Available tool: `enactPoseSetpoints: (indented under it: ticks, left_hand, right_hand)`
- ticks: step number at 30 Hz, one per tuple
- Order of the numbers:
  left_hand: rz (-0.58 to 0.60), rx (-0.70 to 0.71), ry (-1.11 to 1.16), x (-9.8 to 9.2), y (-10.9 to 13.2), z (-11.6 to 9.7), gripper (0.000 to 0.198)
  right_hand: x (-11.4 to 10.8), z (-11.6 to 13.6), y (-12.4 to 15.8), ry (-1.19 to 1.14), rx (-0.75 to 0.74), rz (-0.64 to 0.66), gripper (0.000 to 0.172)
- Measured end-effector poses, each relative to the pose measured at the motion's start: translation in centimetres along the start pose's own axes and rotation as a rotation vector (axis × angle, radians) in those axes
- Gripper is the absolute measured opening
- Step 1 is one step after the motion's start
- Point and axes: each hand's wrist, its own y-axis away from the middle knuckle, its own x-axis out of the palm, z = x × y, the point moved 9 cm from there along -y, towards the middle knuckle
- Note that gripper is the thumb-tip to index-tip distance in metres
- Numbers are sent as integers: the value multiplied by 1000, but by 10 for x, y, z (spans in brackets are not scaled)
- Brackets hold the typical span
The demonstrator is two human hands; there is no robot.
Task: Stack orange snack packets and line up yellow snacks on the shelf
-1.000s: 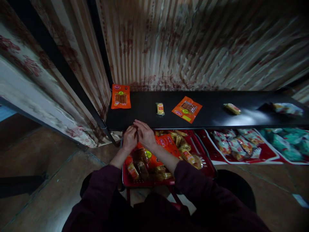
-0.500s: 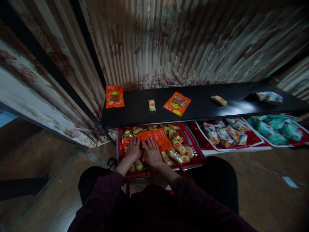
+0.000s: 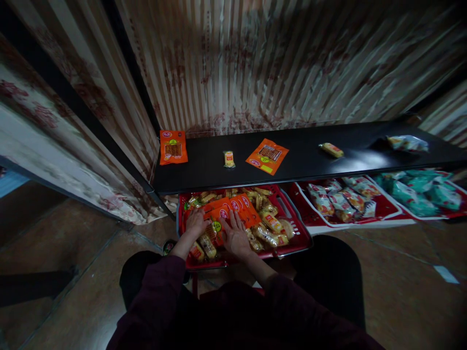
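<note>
Packets of snacks [image 3: 270, 228] fill the red plastic basket [image 3: 297, 223] below the black worktop [image 3: 310, 165]. My right hand [image 3: 237, 238] lies open and flat on them, touching a flat orange foil packet [image 3: 219, 215]. My left hand [image 3: 196, 222] curls at that packet's left edge; whether it grips, I cannot tell.

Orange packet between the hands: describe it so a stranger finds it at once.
Below the black shelf sits the leftmost red basket. The orange packet lies between left hand and right hand; alone among the stacked orange packets, its green round sticker shows.
</note>
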Motion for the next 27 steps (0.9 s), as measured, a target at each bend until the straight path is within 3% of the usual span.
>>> enactPoseSetpoints:
  ticks: [5,14,20,27]
  left_hand:
    - [133,5,21,-1,-11,-1,24]
    - [67,-8,104,-5,-27,8,25]
    - [52,44,193,-8,-26,3,25]
    - [-20,162,487,-14,-29,-2,30]
  right_hand:
    - [0,-7,-7,-13,9,-17,55]
    - [-4,-20,-18,-26,81,-61,58]
    - [-7,-23,-10,-159,38,-279,57]
    - [-22,-38,-10,-604,98,-492,65]
